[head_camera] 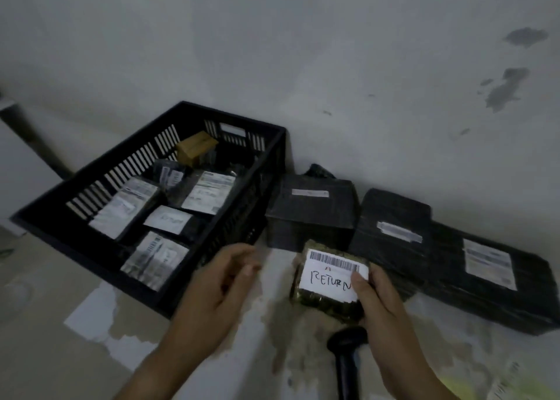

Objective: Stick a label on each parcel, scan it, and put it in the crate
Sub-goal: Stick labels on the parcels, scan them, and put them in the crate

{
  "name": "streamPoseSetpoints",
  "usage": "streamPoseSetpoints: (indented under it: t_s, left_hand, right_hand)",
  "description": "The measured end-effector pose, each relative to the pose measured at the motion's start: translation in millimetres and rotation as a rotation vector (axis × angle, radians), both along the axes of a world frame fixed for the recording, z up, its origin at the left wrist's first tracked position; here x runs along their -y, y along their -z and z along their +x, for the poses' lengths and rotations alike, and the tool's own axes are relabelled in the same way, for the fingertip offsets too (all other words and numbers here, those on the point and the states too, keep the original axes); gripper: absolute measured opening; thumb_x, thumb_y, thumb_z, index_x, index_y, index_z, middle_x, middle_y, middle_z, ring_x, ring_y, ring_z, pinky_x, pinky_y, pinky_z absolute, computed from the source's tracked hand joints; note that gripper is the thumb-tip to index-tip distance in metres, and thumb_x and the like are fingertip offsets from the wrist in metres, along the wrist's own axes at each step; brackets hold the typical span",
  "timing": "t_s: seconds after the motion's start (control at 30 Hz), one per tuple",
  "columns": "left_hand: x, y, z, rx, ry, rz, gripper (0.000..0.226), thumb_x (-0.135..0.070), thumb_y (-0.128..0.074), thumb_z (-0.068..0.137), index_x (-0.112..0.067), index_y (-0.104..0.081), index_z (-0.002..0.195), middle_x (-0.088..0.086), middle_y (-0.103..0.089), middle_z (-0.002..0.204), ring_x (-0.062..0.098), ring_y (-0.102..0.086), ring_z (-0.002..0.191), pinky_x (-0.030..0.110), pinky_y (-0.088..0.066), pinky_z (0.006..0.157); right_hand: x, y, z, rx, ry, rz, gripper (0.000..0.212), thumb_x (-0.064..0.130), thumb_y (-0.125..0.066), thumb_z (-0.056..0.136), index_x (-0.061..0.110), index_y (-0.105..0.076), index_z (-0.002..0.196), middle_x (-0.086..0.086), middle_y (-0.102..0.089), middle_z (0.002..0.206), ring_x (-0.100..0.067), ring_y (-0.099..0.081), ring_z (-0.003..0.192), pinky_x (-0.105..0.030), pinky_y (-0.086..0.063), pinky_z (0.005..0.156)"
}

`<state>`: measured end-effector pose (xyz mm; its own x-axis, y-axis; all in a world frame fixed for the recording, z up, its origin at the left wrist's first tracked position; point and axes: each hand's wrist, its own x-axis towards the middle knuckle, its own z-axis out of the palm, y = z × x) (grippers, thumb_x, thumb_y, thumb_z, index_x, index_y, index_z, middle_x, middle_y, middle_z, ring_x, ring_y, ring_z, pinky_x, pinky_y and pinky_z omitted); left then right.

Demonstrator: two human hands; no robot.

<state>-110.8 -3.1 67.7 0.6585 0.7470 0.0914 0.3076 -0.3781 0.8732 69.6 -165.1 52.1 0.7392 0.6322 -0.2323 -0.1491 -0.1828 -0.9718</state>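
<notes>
My right hand (pixel 378 299) grips a small greenish parcel (pixel 321 304) by its right edge, with the thumb lying on its white label (pixel 327 280). The label carries a barcode and the handwritten word RETURN. My left hand (pixel 218 287) hovers beside the parcel, fingers loosely curled, holding nothing. Just left of it stands the black slatted crate (pixel 60 218), which holds several labelled parcels and a small brown box (pixel 195 148). A black handheld scanner (pixel 347 357) lies on the floor under my right hand.
Three black-wrapped parcels sit along the wall to the right: a boxy one (pixel 312 215), a middle one (pixel 391 227) and a long flat one (pixel 491 287). The floor (pixel 181 354) is stained and patchy. A dark pipe (pixel 33 139) runs at the far left.
</notes>
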Motion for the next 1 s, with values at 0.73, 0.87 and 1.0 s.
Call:
streamPoseSetpoints:
  t_s: [0.73, 0.87, 1.0]
  left_hand:
    - [-417.3, 41.4, -133.0, -0.642, 0.107, 0.710, 0.092, -0.077, -0.022, 0.093, -0.020, -0.011, 0.164, 0.001, -0.009, 0.171, 0.027, -0.039, 0.146, 0.043, -0.046, 0.108]
    - [-416.4, 36.4, -135.4, -0.472, 0.130, 0.597, 0.086, -0.074, -0.026, 0.093, -0.029, -0.009, 0.164, -0.015, -0.011, 0.169, 0.014, -0.031, 0.150, 0.041, -0.039, 0.116]
    - [-418.9, 38.1, -133.9, -0.469, 0.137, 0.598, 0.084, -0.072, -0.026, 0.093, -0.027, -0.012, 0.163, -0.017, -0.009, 0.168, 0.015, -0.034, 0.148, 0.039, -0.040, 0.114]
  right_hand:
    - [-371.2, -14.0, -14.9, 0.165, -0.292, -0.197, 0.050, 0.001, -0.057, 0.094, 0.027, -0.047, 0.135, 0.004, -0.060, 0.112, -0.016, -0.067, 0.095, -0.036, -0.062, 0.074]
    - [-411.9, 19.9, -12.0, 0.104, -0.316, -0.325, 0.055, 0.000, -0.052, 0.096, 0.024, -0.038, 0.144, 0.007, -0.054, 0.104, -0.016, -0.063, 0.092, -0.031, -0.061, 0.065]
    - [-448.5, 49.9, -11.3, -0.078, -0.197, -0.342, 0.057, 0.002, -0.055, 0.097, 0.021, -0.034, 0.146, -0.011, -0.051, 0.128, -0.028, -0.064, 0.101, -0.039, -0.061, 0.072]
